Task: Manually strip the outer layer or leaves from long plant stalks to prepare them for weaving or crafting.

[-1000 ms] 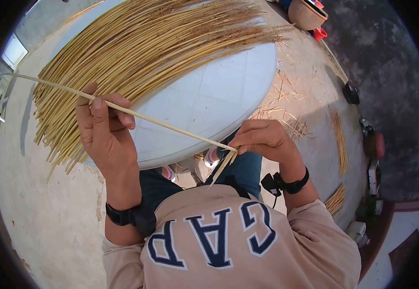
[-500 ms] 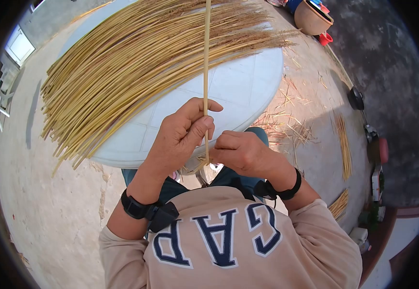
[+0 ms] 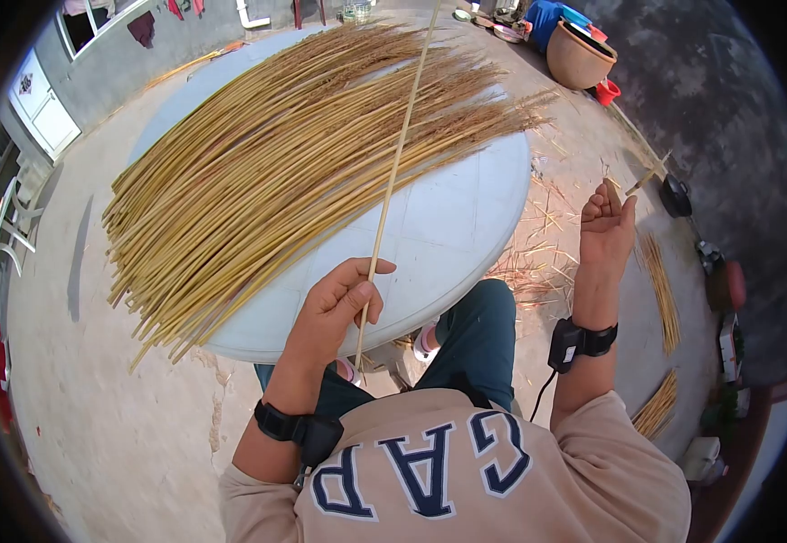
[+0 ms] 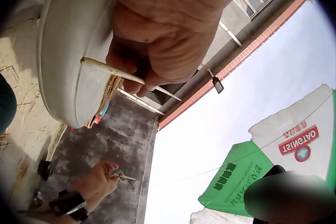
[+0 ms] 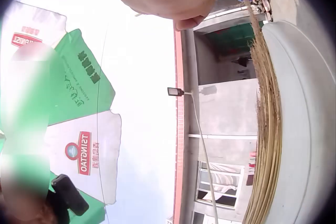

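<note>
My left hand pinches a long pale stalk between thumb and fingers, over the near edge of the table. The stalk slants up and away across the table, its bare lower end jutting below the hand; that cut end also shows in the left wrist view. Out to the right, beyond the table, my right hand is raised with its palm showing and fingers loosely bent. Small strips of dry husk show right at its fingertips. A broad layer of similar stalks with brown, feathery heads covers much of the table.
The round white table stands before my knees. Straw scraps litter the floor to its right, with two stalk bundles farther right. A clay pot and red bucket stand at the back right. A parasol is overhead.
The right hand has left the stalk's lower end and swung out to the right, with husk strips at its fingertips. The left hand keeps the stalk, first swung upright, now tilted slightly right.
</note>
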A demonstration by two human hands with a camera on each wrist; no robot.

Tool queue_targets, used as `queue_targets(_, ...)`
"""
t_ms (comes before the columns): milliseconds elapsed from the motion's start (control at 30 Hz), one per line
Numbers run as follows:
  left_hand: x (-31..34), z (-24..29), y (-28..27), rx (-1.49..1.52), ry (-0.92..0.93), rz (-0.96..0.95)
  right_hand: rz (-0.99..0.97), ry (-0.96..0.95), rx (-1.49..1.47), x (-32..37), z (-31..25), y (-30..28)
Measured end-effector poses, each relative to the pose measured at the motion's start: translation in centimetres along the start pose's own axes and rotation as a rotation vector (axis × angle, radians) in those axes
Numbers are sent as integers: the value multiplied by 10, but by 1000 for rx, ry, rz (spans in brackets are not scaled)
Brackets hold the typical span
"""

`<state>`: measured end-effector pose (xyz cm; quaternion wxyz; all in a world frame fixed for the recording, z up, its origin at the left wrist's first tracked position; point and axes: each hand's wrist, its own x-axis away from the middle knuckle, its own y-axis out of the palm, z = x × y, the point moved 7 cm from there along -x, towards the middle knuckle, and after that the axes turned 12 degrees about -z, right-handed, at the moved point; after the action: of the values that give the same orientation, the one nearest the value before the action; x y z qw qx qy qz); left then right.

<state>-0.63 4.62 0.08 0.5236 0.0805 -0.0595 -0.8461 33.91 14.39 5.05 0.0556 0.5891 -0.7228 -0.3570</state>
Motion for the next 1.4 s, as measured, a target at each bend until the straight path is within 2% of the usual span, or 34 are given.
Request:
queue_targets(33,-1,-2,1,18,-11,-28,176,101,-186,-3,9,-17)
queue_targets(67,-2,-4,2,15,-5,-32,173,94,-187,-2,13,-22)
queue_targets(167,-3,-7,2,12,-14,-14,-153,313,82,25,43,23)
queue_targets(200,-2,-1,4,-80,9,-12,-285,375,168,37,55,43)
queue_targets(267,5,14,0,-187,20,19,-380,461,220,56,77,64)
queue_targets(333,16,36,-9,-559,-34,115,-544,592,382,72,99,85)
queue_targets(367,22,42,-16,-575,-46,143,-605,610,423,75,108,92)
queue_targets(400,31,58,-25,-769,27,238,-632,618,399,77,114,97)
queue_targets(433,41,74,-32,-965,98,330,-674,601,517,78,119,100)
queue_targets(467,51,83,-44,-983,86,356,-715,576,634,78,123,103)
queue_targets(533,77,114,-62,-1385,152,515,-751,571,665,79,127,108)
queue_targets(567,86,121,-71,-1400,139,530,-742,534,706,78,126,107)
queue_targets(633,100,124,-92,-1575,-73,607,-717,470,723,78,127,106)
queue_targets(667,107,122,-101,-1590,-84,623,-734,469,705,80,130,106)
queue_targets(733,118,104,-125,-1671,-200,611,-734,325,803,79,126,106)
queue_targets(900,136,85,-147,-1730,-258,720,-697,317,818,81,124,104)
queue_targets(1100,148,90,-152,-1650,-214,811,-673,259,823,83,121,106)
queue_targets(1200,155,87,-161,-1655,-241,768,-679,233,871,85,120,107)
queue_targets(1300,165,110,-166,-1553,-216,849,-648,190,879,85,118,106)
queue_targets(1400,175,139,-196,-1488,-191,937,-646,192,878,86,117,107)
